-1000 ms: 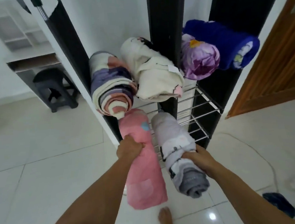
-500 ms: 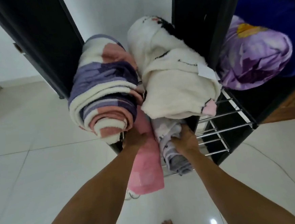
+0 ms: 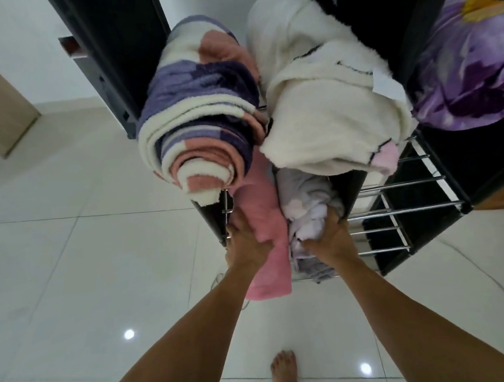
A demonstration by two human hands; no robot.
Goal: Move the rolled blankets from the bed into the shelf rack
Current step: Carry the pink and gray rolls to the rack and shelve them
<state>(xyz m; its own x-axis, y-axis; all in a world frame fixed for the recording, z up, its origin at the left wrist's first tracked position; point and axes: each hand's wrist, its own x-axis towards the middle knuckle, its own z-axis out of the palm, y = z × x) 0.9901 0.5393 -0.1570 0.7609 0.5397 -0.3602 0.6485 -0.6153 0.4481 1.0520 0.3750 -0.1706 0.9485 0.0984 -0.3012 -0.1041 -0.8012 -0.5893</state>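
Two bare arms reach up from the bottom of the frame to a black shelf rack (image 3: 442, 173) with chrome rails, seen from above in the upper half of the frame.

The left hand (image 3: 245, 241) is closed on a pink rolled blanket (image 3: 266, 219), fingers curled around its left side near the middle. The near end of this blanket sticks out past the front rail toward the lower centre, while its far end goes under the roll above it.

The right hand (image 3: 328, 239) is clenched on a pale lilac and white rolled blanket (image 3: 309, 204), bunching the cloth between thumb and fingers. This roll lies just to the right of the pink one, touching it, on the lower rails.

On the level above lie a purple, white and salmon striped roll (image 3: 202, 116) at centre left and a fluffy cream roll (image 3: 328, 109) at centre right with a white tag, the two pressed side by side. A purple flowered bundle (image 3: 469, 62) sits in the next compartment at the upper right edge.

Below is a glossy white tiled floor (image 3: 69, 265), with a bare foot (image 3: 284, 369) at the bottom centre.
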